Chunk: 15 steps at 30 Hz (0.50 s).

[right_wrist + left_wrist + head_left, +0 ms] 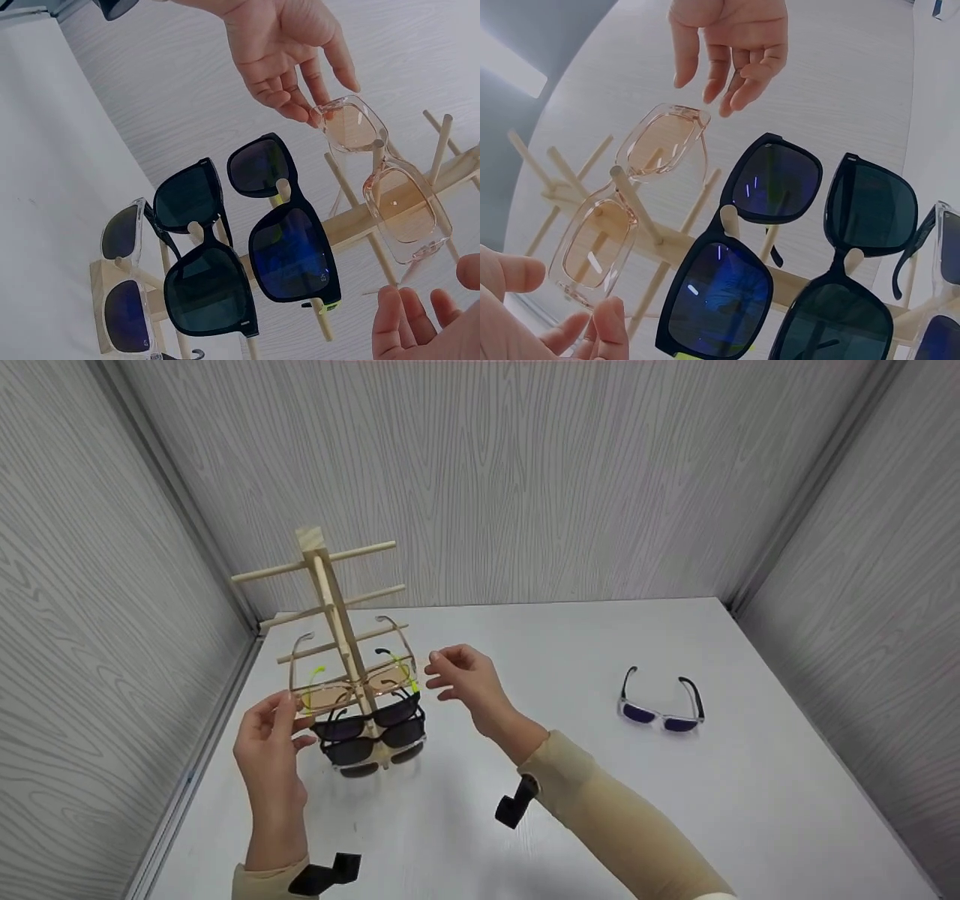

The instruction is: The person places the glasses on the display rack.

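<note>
A wooden eyewear stand (335,607) with horizontal pegs holds several pairs of glasses. On it sits a clear-framed pair with peach-tinted lenses (600,240), above black sunglasses (375,720) with bluish lenses. My left hand (270,735) is at the left end of the peach-lensed pair, thumb and fingers spread around its corner, fingertips right at the frame. My right hand (469,682) hovers just off the other end, fingers relaxed and apart from the frame, holding nothing. In the right wrist view the left hand (289,60) reaches from above, the right hand (412,322) from below.
Clear-framed sunglasses with dark lenses and black temples (660,718) lie on the white table (570,660) at right. Lower on the stand hang dark-lensed black sunglasses (206,255) and a clear-framed pair (124,277). Upper pegs (364,550) stick out sideways. Grey wood-grain panels (480,480) enclose the table.
</note>
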Each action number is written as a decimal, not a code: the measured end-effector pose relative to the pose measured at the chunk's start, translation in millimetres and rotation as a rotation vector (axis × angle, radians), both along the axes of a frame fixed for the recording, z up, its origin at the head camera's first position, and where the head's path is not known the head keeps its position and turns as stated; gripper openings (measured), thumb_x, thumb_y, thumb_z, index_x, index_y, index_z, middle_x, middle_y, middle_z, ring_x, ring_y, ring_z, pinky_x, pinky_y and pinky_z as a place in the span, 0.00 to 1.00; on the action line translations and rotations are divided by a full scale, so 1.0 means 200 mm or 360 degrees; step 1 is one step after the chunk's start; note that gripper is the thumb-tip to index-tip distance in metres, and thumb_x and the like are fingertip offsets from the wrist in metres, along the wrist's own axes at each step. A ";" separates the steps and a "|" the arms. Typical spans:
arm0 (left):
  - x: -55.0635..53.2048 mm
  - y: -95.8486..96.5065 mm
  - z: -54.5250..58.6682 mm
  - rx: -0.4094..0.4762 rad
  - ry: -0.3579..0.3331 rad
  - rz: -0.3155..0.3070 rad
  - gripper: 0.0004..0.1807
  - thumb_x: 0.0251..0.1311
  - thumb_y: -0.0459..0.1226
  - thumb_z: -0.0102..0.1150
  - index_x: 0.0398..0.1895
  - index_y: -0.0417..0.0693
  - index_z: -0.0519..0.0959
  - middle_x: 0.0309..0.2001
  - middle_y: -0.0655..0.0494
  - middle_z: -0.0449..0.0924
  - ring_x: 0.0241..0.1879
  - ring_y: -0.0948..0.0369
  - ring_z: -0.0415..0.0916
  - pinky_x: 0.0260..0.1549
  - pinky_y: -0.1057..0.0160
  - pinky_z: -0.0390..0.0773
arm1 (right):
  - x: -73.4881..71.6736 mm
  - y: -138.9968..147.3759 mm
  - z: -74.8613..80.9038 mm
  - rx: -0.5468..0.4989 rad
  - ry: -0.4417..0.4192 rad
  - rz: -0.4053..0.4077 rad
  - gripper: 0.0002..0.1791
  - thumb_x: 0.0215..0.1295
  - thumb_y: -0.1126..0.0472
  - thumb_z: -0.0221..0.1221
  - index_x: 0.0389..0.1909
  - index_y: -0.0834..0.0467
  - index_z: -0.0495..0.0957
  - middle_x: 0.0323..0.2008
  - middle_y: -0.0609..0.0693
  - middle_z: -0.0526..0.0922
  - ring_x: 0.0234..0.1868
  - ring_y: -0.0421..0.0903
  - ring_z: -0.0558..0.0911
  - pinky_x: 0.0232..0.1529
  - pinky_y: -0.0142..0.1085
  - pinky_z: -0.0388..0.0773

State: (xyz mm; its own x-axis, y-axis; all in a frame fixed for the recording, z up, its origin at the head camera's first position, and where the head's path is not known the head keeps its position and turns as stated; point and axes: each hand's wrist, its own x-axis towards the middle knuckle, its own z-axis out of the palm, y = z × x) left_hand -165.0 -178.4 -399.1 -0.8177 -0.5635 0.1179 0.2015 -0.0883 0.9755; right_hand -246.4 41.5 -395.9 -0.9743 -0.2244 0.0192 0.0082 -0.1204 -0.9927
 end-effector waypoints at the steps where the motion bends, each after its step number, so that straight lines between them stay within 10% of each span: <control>1: 0.01 0.00 0.00 -0.0021 -0.0001 0.0012 0.16 0.62 0.45 0.56 0.46 0.44 0.73 0.40 0.47 0.72 0.31 0.59 0.76 0.23 0.70 0.75 | 0.00 0.00 -0.01 -0.0006 -0.0005 0.0003 0.14 0.66 0.55 0.56 0.45 0.61 0.72 0.41 0.58 0.79 0.38 0.49 0.81 0.36 0.37 0.78; 15: 0.07 0.02 -0.08 -0.0125 0.0006 0.0139 0.21 0.64 0.44 0.53 0.53 0.38 0.68 0.42 0.50 0.70 0.33 0.55 0.75 0.25 0.70 0.75 | 0.04 0.10 -0.12 -0.0045 -0.0068 -0.0018 0.16 0.65 0.55 0.57 0.45 0.63 0.72 0.39 0.56 0.80 0.38 0.49 0.81 0.36 0.38 0.78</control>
